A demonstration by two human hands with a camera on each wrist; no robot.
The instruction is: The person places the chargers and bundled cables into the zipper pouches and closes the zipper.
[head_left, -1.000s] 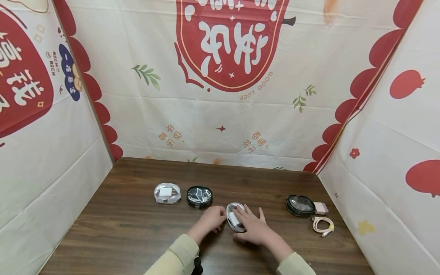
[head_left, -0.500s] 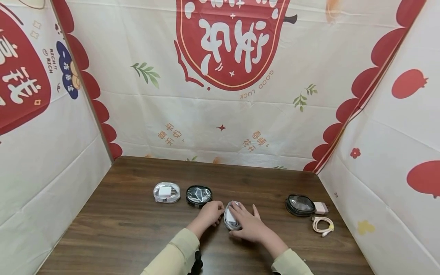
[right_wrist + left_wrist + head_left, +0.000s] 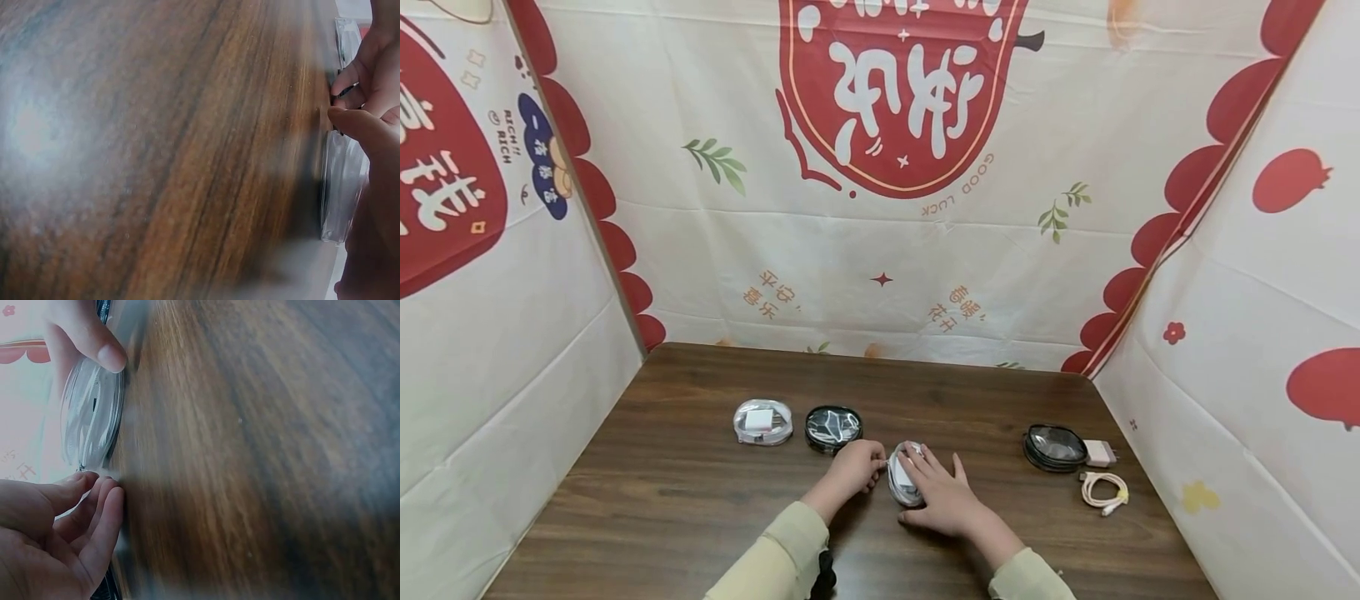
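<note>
A clear oval zip pouch [image 3: 897, 486] with a coiled cable and a white charger inside lies near the middle of the wooden table. My right hand [image 3: 946, 497] rests over it, fingers spread and fairly straight across its top, thumb by its near end. From the left side, my left hand [image 3: 854, 468] pinches the zipper pull at the pouch's edge between thumb and forefinger. The left wrist view shows the pouch's zipped side wall [image 3: 94, 415] facing left hand's fingertips [image 3: 81, 481]; the pull itself is mostly hidden by them.
To the left lie a clear pouch [image 3: 763, 422] holding a white charger and a black-rimmed pouch [image 3: 834, 427]. At the right are another black-rimmed pouch [image 3: 1056, 447], a white charger [image 3: 1100, 454] and a coiled cable [image 3: 1103, 493]. Printed cloth walls [image 3: 880, 242] surround the table.
Over the last second the pouch and both hands have shifted slightly to the left. In the last half second they have barely moved.
</note>
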